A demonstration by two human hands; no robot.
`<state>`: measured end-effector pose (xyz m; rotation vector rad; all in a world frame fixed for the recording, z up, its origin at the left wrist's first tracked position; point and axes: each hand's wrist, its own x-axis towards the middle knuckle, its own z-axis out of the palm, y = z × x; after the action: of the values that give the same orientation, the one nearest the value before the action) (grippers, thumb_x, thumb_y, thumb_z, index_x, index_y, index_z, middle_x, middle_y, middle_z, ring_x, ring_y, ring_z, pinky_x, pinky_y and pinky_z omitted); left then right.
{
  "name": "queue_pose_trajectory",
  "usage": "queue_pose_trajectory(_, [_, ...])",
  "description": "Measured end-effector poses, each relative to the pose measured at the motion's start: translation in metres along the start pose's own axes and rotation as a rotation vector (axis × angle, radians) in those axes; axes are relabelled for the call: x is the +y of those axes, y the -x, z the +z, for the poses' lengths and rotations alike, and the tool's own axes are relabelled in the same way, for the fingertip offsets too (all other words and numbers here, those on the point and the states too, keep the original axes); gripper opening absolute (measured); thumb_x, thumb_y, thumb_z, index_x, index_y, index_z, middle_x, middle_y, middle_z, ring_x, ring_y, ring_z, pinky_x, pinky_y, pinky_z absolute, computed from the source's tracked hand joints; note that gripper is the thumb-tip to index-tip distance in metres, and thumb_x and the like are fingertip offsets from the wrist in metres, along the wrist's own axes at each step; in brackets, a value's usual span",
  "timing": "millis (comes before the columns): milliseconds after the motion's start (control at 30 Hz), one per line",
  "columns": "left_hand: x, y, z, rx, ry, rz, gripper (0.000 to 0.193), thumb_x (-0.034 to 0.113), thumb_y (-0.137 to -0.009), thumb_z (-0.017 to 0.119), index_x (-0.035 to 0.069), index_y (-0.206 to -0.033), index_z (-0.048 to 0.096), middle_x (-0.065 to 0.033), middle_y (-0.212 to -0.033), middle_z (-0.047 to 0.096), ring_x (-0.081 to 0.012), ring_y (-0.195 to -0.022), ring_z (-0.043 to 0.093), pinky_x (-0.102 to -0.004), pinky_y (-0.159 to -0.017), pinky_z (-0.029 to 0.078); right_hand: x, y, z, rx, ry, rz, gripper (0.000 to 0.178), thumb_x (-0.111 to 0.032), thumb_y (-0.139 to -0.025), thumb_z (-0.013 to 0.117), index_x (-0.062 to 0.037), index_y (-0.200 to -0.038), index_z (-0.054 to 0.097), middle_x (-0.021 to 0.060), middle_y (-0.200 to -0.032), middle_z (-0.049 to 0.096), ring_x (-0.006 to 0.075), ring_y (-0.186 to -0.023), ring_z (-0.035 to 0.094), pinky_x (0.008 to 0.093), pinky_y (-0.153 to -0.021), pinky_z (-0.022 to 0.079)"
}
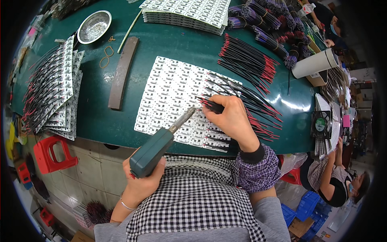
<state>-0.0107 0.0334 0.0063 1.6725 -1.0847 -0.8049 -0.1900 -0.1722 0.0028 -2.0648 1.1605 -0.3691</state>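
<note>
My left hand point(144, 183) is wrapped round the handle of a green soldering gun point(152, 152). Its metal tip points up and right, close to my right fingers. Beneath lies a white panel of small circuit boards point(161, 90), flat on the green table point(96, 121). My right hand point(234, 119) pinches a small bunch of black wires point(212, 106) over the panel's right half; their near ends are partly hidden by the fingers. More black wires with red ends point(258, 103) stretch from the panel's right columns. Whether the tip touches a board, I cannot tell.
At left, stacked panels point(66, 92) carry attached wires. A metal bowl point(94, 27), rubber bands point(105, 62) and a brown bar point(123, 73) lie beyond. Further back are more panels point(183, 16), loose wires point(248, 62) and purple bundles point(262, 16). A fan point(321, 124) stands right, near another person point(334, 183).
</note>
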Motion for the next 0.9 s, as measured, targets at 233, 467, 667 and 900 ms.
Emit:
queue_pose_trajectory(233, [-0.005,0.022,-0.007,0.159,0.109,-0.217,0.017,0.003,-0.081,0.076,-0.002,-0.096,0.071,-0.0094,-0.091,0.073,-0.0129,-0.072,0.068,-0.0268,-0.065,0.054,0.0,0.004,-0.005,-0.011,-0.02,0.002,0.023,-0.016,-0.079,0.073,0.0047,-0.089,0.068,0.0181,-0.073,0.064,0.0293,-0.061,0.061,0.0378,-0.059,0.046])
queue_pose_trajectory(467, [-0.013,0.024,-0.006,0.186,0.161,-0.055,0.032,-0.005,-0.085,0.07,-0.004,-0.116,0.062,-0.0087,-0.097,0.068,-0.0082,-0.059,0.056,-0.0227,-0.05,0.046,-0.001,0.027,-0.011,0.206,-0.217,-0.225,0.017,0.0,-0.078,0.073,0.0042,-0.094,0.069,0.0111,-0.082,0.059,0.0233,-0.071,0.059,0.0321,-0.061,0.045])
queue_pose_trajectory(667, [-0.015,0.025,-0.006,0.15,0.179,-0.065,0.036,-0.007,-0.084,0.069,-0.005,-0.119,0.062,-0.0111,-0.104,0.069,-0.0084,-0.06,0.057,-0.0226,-0.05,0.046,0.002,0.027,0.006,0.251,-0.064,-0.199,0.019,0.007,-0.072,0.069,0.0027,-0.09,0.068,0.0123,-0.084,0.06,0.0297,-0.078,0.062,0.0377,-0.066,0.049])
queue_pose_trajectory(900, [-0.015,0.024,-0.005,0.18,0.219,-0.102,0.035,-0.007,-0.084,0.069,-0.005,-0.119,0.062,-0.0116,-0.104,0.069,-0.0082,-0.06,0.057,-0.0228,-0.05,0.046,0.004,0.029,0.014,0.187,0.088,-0.289,0.023,0.01,-0.068,0.072,0.0001,-0.088,0.07,0.0085,-0.082,0.057,0.0268,-0.08,0.058,0.0363,-0.072,0.046])
